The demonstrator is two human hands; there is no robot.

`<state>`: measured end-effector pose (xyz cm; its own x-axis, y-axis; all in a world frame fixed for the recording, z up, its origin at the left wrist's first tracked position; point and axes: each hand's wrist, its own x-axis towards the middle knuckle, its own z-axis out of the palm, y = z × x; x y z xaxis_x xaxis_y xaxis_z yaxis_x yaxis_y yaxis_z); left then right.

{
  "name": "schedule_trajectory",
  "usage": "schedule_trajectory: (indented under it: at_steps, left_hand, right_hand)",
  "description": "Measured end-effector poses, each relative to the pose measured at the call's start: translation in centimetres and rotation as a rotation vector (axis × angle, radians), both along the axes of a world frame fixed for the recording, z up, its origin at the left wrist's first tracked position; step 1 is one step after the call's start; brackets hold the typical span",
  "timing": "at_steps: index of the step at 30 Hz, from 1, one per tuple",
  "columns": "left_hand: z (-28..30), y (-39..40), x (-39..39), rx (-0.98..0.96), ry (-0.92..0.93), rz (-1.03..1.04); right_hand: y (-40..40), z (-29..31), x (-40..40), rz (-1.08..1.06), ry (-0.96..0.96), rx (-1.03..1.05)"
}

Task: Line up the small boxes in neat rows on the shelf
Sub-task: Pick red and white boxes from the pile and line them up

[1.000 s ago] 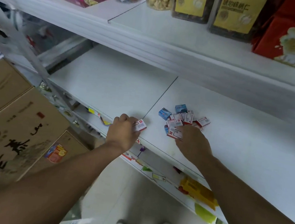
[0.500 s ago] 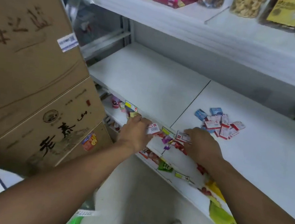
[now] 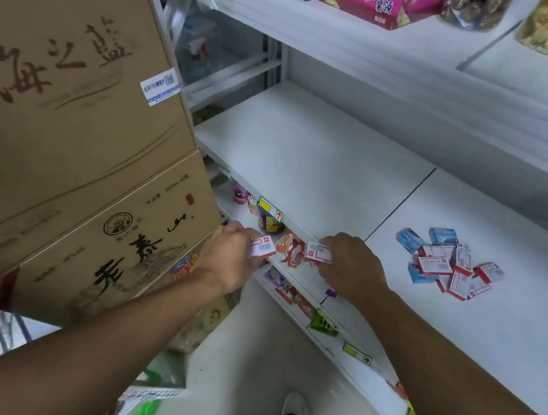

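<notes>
— At the front edge of the white shelf (image 3: 309, 163), what do both hands hold?

— Each holds one small box. The left hand (image 3: 230, 259) has its fingers curled around a red and white box (image 3: 261, 248). The right hand (image 3: 353, 268) pinches another small box (image 3: 319, 252) just beside the edge.

— And where are the other boxes?

— They lie in a loose pile (image 3: 447, 263) further right on the shelf, blue ones and red and white ones, well apart from the hands. Big cardboard cartons (image 3: 67, 133) stand on the left.
</notes>
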<state>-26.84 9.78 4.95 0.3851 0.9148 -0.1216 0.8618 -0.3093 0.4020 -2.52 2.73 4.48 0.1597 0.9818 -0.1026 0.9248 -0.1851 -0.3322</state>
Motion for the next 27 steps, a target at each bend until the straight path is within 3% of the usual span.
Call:
schedule_trajectory:
  at_steps: [12,27]
  left_hand:
    - [0.3,5.7,4.0,0.005,0.023,0.153]
    - [-3.4,14.9,8.3,0.023,-0.008,-0.069]
  right_hand:
    - [7.6,-0.4,3.7,0.079,-0.02,0.013]
    - [12.3,-2.7,3.1,-0.064,-0.046,-0.098]
